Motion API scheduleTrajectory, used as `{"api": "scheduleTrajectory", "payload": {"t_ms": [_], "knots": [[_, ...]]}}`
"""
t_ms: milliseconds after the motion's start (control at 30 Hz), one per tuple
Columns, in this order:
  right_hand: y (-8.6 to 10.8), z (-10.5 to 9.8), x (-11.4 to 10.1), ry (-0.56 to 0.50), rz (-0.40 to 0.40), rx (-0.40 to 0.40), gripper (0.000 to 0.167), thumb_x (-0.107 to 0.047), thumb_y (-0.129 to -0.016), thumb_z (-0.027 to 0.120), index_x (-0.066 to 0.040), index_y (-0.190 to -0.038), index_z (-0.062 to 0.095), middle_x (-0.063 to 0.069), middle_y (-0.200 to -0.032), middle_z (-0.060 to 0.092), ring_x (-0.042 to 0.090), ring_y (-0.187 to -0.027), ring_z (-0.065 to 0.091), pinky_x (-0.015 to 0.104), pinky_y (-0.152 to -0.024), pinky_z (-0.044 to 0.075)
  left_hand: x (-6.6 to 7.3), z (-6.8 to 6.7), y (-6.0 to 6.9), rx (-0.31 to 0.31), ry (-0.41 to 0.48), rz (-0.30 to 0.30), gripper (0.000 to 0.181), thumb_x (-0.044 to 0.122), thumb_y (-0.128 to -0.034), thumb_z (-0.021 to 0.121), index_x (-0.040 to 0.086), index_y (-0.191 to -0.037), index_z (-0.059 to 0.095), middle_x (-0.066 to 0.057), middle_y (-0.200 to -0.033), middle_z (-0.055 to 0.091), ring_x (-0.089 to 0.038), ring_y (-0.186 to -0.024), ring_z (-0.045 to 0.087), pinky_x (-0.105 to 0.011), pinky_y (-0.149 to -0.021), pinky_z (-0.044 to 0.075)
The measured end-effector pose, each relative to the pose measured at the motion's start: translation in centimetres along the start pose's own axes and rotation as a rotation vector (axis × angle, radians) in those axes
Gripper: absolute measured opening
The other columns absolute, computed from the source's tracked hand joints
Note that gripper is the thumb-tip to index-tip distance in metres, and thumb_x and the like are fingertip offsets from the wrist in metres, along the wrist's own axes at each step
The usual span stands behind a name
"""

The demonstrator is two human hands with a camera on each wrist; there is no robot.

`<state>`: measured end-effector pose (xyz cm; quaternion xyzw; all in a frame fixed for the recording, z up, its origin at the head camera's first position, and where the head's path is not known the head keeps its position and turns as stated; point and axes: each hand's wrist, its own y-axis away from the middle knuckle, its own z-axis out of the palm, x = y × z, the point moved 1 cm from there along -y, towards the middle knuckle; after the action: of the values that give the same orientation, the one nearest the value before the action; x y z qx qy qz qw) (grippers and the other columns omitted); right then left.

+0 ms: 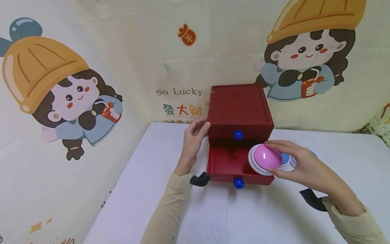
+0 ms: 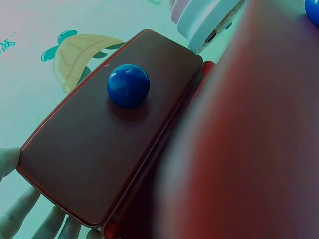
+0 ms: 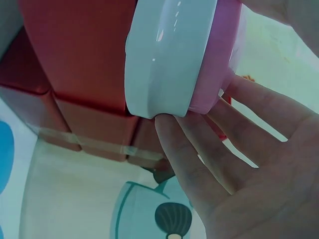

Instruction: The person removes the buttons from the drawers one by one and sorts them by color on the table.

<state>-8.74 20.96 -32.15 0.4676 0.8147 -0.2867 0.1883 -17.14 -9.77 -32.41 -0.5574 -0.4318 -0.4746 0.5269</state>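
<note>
The person's right hand [image 1: 301,166] grasps a round push button with a glossy pink dome and a white plastic base [image 1: 268,157], the thumb at its near side and the fingers at its far side. The button is tilted over the right part of the open lower drawer [image 1: 225,161] of a dark red two-tier box [image 1: 237,105]; whether its base touches the drawer is not clear. The left hand [image 1: 194,138] grips nothing — its fingers are extended and rest against the left side of the box, and in the left wrist view their tips meet the edge of the upper drawer's front.

The upper drawer is closed and bears a shiny blue ball-shaped knob [image 1: 238,135]; a matching blue knob [image 1: 238,183] sits on the front of the lower one. Just beyond the pink button, partly hidden by the right hand, show a white-based button with a blue dome [image 1: 285,158] and part of another white-rimmed round piece [image 1: 293,162]. The box stands on a white-covered table [image 1: 213,217] — behind it hangs a cream cloth printed with cartoon figures in yellow hats [image 1: 137,51]
</note>
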Motion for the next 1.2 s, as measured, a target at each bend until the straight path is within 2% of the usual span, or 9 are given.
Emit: {"api": "scheduleTrajectory", "payload": {"t_ms": [67, 233, 333, 600, 733, 867, 967, 1200], "knots": [[0.2, -0.2, 0.1, 0.009, 0.008, 0.003, 0.074, -0.025, -0.07, 0.092, -0.015, -0.135, 0.059, 0.01, -0.134, 0.059, 0.031, -0.118, 0.055, 0.022, -0.074, 0.056, -0.2, 0.0, -0.1, 0.0, -0.003, 0.0, 0.039, 0.019, -0.0986, 0.061, 0.003, -0.134, 0.056, -0.014, -0.132, 0.061, -0.022, -0.115, 0.062, -0.038, -0.097, 0.054], [0.7, -0.6, 0.4, 0.06, 0.004, 0.026, 0.076, -0.025, -0.067, 0.093, -0.017, -0.135, 0.06, 0.007, -0.133, 0.06, 0.025, -0.117, 0.055, 0.018, -0.077, 0.054, -1.9, -0.3, -0.9, 0.008, 0.006, 0.004, 0.04, 0.023, -0.0984, 0.062, 0.006, -0.134, 0.057, -0.012, -0.132, 0.061, -0.021, -0.115, 0.062, -0.038, -0.097, 0.054], [1.0, -0.9, 0.7, 0.057, 0.007, 0.032, 0.077, -0.023, -0.067, 0.093, -0.018, -0.136, 0.059, 0.008, -0.134, 0.059, 0.027, -0.117, 0.054, 0.017, -0.074, 0.054, -2.7, -0.5, -1.2, 0.013, 0.009, 0.012, 0.04, 0.027, -0.0975, 0.064, 0.01, -0.133, 0.059, -0.009, -0.131, 0.062, -0.02, -0.115, 0.062, -0.037, -0.096, 0.055], [1.7, -1.4, 1.9, 0.025, 0.059, 0.023, 0.079, -0.023, -0.068, 0.092, -0.019, -0.138, 0.057, 0.012, -0.136, 0.056, 0.033, -0.117, 0.051, 0.016, -0.068, 0.053, -2.9, -0.6, -1.2, 0.018, 0.006, 0.031, 0.037, 0.032, -0.096, 0.066, 0.015, -0.129, 0.061, -0.004, -0.128, 0.064, -0.019, -0.114, 0.064, -0.035, -0.094, 0.056], [2.1, -1.5, 2.5, 0.035, 0.068, 0.028, 0.078, -0.023, -0.068, 0.093, -0.019, -0.138, 0.058, 0.012, -0.136, 0.056, 0.032, -0.116, 0.051, 0.016, -0.068, 0.053, -2.9, -0.5, -1.3, 0.018, 0.006, 0.033, 0.037, 0.032, -0.0961, 0.066, 0.015, -0.129, 0.062, -0.004, -0.127, 0.064, -0.019, -0.113, 0.064, -0.035, -0.094, 0.056], [2.5, -1.6, 3.0, 0.044, 0.067, 0.043, 0.078, -0.021, -0.067, 0.093, -0.02, -0.137, 0.059, 0.012, -0.135, 0.058, 0.003, -0.12, 0.048, 0.016, -0.067, 0.053, -2.9, -0.5, -1.2, 0.02, 0.002, 0.028, 0.037, 0.032, -0.0961, 0.066, 0.016, -0.129, 0.062, -0.003, -0.127, 0.064, -0.018, -0.114, 0.064, -0.034, -0.094, 0.056], [2.9, -1.7, 3.3, 0.047, 0.069, 0.052, 0.077, -0.02, -0.066, 0.093, -0.019, -0.136, 0.06, 0.012, -0.134, 0.058, -0.018, -0.112, 0.039, 0.016, -0.067, 0.054, -2.9, -0.5, -1.2, 0.021, -0.001, 0.025, 0.037, 0.032, -0.096, 0.066, 0.017, -0.129, 0.062, -0.003, -0.128, 0.064, -0.018, -0.114, 0.064, -0.034, -0.094, 0.055], [3.6, -1.8, 4.0, 0.042, 0.108, 0.051, 0.075, -0.02, -0.067, 0.093, -0.016, -0.135, 0.06, 0.015, -0.134, 0.058, -0.02, -0.104, 0.04, 0.016, -0.064, 0.053, -2.8, -0.4, -1.1, 0.026, 0.015, 0.002, 0.039, 0.032, -0.0954, 0.067, 0.015, -0.13, 0.062, -0.004, -0.128, 0.064, -0.018, -0.114, 0.063, -0.036, -0.095, 0.055]]}}
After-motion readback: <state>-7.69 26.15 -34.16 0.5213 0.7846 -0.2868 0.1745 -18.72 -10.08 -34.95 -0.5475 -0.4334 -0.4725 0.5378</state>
